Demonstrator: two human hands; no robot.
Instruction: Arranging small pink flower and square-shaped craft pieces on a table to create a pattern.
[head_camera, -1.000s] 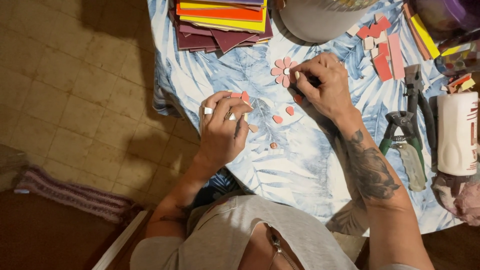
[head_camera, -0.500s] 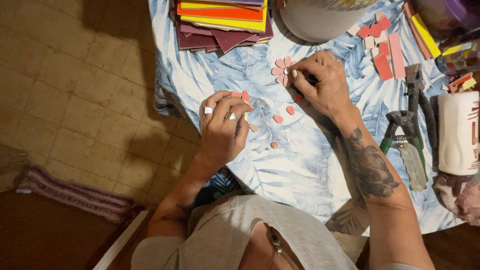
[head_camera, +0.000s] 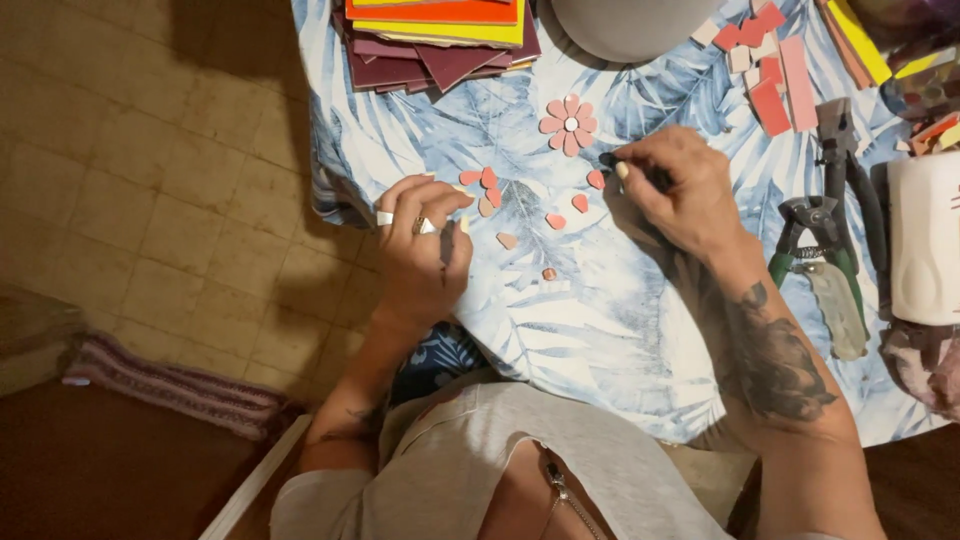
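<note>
Since the earlier frame, the right hand (head_camera: 672, 190) has drawn back a little from the pink flower (head_camera: 568, 124), which now lies uncovered on the leaf-patterned tablecloth (head_camera: 600, 320), just above and left of that hand's fingertips. One flower is finished, with eight or so petals around a pale centre. Below it lie about eight loose pink petals (head_camera: 580, 202) in a scattered arc between the two hands. The right hand's thumb and forefinger are pinched together on a small dark tool (head_camera: 612, 160), its tip touching the cloth beside one petal; what kind of tool it is cannot be told. The right forearm is tattooed and slants in from the lower right. The left hand (head_camera: 420, 250) sits at the table's left edge in much the same place as before, wearing two rings, its fingers curled together above a couple of petals; whether they grip one cannot be told. One stack of coloured sheets (head_camera: 440, 35) lies at the top, one pair of green-handled pliers (head_camera: 820, 250) to the right, and one white bottle (head_camera: 925, 240) beyond them.
</note>
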